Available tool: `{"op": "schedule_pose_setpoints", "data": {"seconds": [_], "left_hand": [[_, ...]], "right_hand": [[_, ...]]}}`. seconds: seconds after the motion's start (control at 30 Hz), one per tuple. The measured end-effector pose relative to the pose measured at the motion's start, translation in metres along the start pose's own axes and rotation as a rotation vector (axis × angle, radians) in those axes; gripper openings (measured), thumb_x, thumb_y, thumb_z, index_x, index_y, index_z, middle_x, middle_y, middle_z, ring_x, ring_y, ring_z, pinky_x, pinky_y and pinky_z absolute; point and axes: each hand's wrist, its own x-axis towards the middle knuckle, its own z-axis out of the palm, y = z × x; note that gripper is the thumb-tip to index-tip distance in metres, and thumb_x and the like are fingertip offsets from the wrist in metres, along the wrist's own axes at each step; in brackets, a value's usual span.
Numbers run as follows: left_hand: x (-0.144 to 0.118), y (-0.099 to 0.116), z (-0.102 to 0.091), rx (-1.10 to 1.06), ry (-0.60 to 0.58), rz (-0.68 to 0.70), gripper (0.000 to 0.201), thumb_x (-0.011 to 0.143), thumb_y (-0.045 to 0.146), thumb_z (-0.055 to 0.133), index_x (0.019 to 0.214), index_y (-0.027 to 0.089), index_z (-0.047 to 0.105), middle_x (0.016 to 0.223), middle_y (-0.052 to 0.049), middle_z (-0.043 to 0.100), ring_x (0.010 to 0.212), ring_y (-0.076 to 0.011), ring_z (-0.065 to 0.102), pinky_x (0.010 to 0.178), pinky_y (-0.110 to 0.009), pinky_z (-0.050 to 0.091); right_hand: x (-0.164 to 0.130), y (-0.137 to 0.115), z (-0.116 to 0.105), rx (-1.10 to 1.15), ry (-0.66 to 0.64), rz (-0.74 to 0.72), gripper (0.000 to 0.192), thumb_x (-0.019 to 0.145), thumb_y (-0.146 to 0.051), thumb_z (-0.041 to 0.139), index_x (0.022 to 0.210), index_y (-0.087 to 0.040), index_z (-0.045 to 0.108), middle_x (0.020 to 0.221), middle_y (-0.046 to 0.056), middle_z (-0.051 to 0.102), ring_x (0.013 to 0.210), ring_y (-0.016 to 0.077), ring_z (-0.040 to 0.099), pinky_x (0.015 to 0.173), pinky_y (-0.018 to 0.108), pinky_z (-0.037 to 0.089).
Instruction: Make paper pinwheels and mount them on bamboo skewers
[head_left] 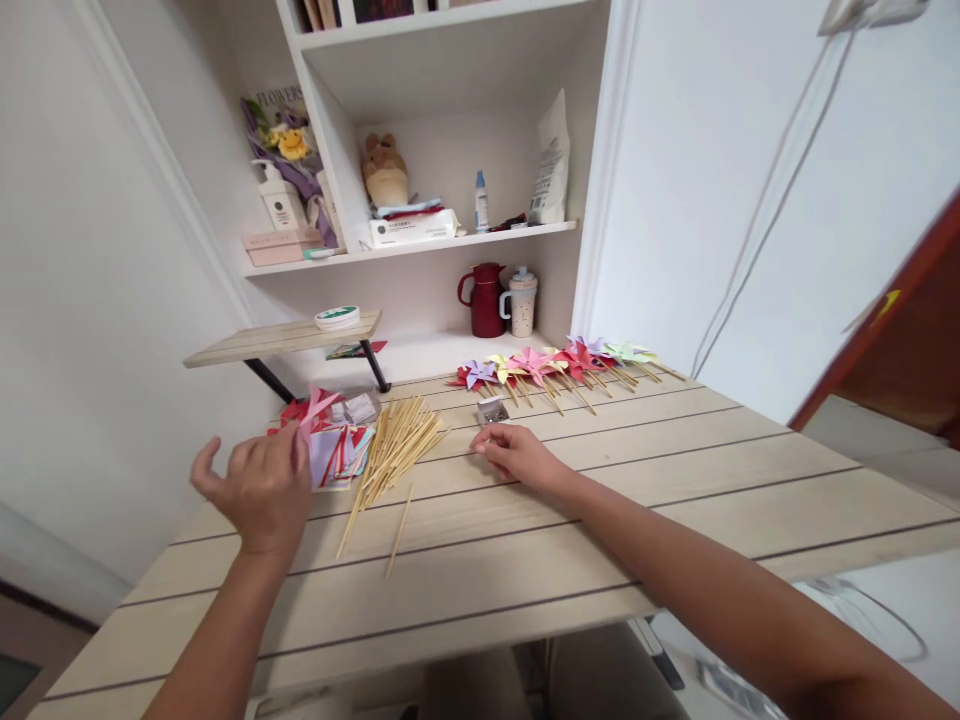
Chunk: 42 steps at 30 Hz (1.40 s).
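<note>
- The near half of the table (525, 560) lies bare; a hand could sweep across it freely.
- The sticks (394, 445) fan out between the two hands, two strays lying toward the near edge.
- The paper stack (334, 450) sits just left of them, under the low shelf (285, 338).
- A small box (492, 410) sits just beyond the right hand (517, 455).
- The pinwheels (559, 362) line the back edge, with open boards to their right.

- You are facing a pale plank table (675, 470), wall behind.
- Lying on it: a heap of wooden sticks (394, 445), a stack of coloured paper squares (334, 450), a small pin box (492, 410).
- Sitting along the back: a row of paper pinwheels (555, 362).
- Your right hand (517, 455) is resting on the planks.
</note>
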Motion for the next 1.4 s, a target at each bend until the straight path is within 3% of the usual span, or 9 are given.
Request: {"op": "schedule_pose_setpoints", "data": {"seconds": [0.17,0.3,0.6,0.73,0.87,1.03,1.13,1.27,1.4], "left_hand": [[0.006,0.083,-0.011,-0.268,-0.042,0.253,0.024,0.099,0.028,0.048,0.103,0.027,0.072,0.081,-0.004,0.076,0.090,-0.0249,0.069,0.114,-0.060,0.026],[0.000,0.127,0.000,-0.429,-0.052,0.393,0.024,0.099,0.023,0.050,0.107,0.027,0.073,0.093,-0.004,0.079,0.095,-0.0237,0.070,0.113,-0.059,0.029],[0.000,0.178,-0.001,-0.420,0.313,0.648,0.022,0.092,0.010,0.060,0.106,0.022,0.072,0.099,-0.006,0.078,0.096,-0.0230,0.069,0.115,-0.054,0.026],[0.005,0.199,-0.002,-0.540,0.326,0.626,0.020,0.090,0.013,0.065,0.106,0.023,0.072,0.101,-0.008,0.076,0.097,-0.0241,0.067,0.114,-0.054,0.027],[0.005,0.209,0.008,-0.784,0.214,0.345,0.026,0.093,0.025,0.063,0.118,0.025,0.069,0.111,-0.011,0.070,0.106,-0.0271,0.062,0.110,-0.053,0.033],[-0.002,0.222,0.032,-1.296,-0.059,-0.518,0.044,0.097,0.049,0.053,0.132,0.023,0.056,0.128,-0.015,0.057,0.108,-0.0233,0.060,0.097,-0.042,0.046],[-0.008,0.221,0.046,-1.637,-0.272,-0.880,0.056,0.091,0.062,0.057,0.131,0.024,0.055,0.114,-0.010,0.065,0.094,-0.0194,0.065,0.091,-0.037,0.049],[-0.011,0.211,0.052,-2.036,-0.598,-0.975,0.075,0.080,0.081,0.054,0.118,0.017,0.065,0.098,-0.011,0.071,0.087,-0.0211,0.067,0.083,-0.036,0.052],[-0.010,0.211,0.041,-2.207,-0.701,-0.927,0.081,0.077,0.084,0.052,0.115,0.016,0.071,0.115,-0.015,0.073,0.104,-0.0258,0.067,0.086,-0.036,0.053]], "right_hand": [[-0.008,-0.014,0.004,0.436,-0.179,0.070,0.060,0.086,-0.052,0.071,0.134,-0.022,0.052,0.108,0.009,0.074,0.084,0.0185,0.074,0.079,0.033,0.055],[-0.009,-0.018,0.007,0.628,-0.235,0.038,0.061,0.085,-0.054,0.073,0.133,-0.027,0.049,0.117,0.008,0.073,0.098,0.0204,0.074,0.089,0.036,0.054],[0.002,-0.024,-0.006,0.842,0.184,0.025,0.061,0.069,-0.021,0.083,0.124,-0.023,0.055,0.082,-0.002,0.069,0.073,0.0144,0.068,0.076,0.031,0.057],[0.008,-0.022,-0.021,0.774,0.357,0.003,0.056,0.065,-0.012,0.077,0.117,-0.022,0.058,0.075,-0.003,0.069,0.065,0.0132,0.063,0.064,0.026,0.052],[0.013,-0.020,-0.047,0.682,0.399,-0.003,0.062,0.062,-0.010,0.077,0.119,-0.023,0.056,0.077,-0.002,0.070,0.069,0.0156,0.064,0.066,0.027,0.051],[0.012,-0.022,-0.066,0.544,0.383,-0.131,0.057,0.065,-0.017,0.077,0.119,-0.023,0.058,0.086,-0.001,0.071,0.075,0.0158,0.064,0.068,0.027,0.051],[0.009,-0.024,-0.067,0.473,0.301,-0.223,0.049,0.070,-0.024,0.075,0.117,-0.023,0.061,0.095,0.001,0.071,0.080,0.0160,0.064,0.069,0.027,0.050],[0.005,-0.024,-0.063,0.365,0.216,-0.245,0.046,0.075,-0.029,0.074,0.119,-0.022,0.063,0.097,0.003,0.070,0.079,0.0158,0.061,0.065,0.025,0.047],[0.005,-0.018,-0.058,0.193,0.235,-0.256,0.040,0.077,-0.030,0.071,0.115,-0.021,0.064,0.088,0.002,0.067,0.072,0.0155,0.057,0.058,0.025,0.043]]}}
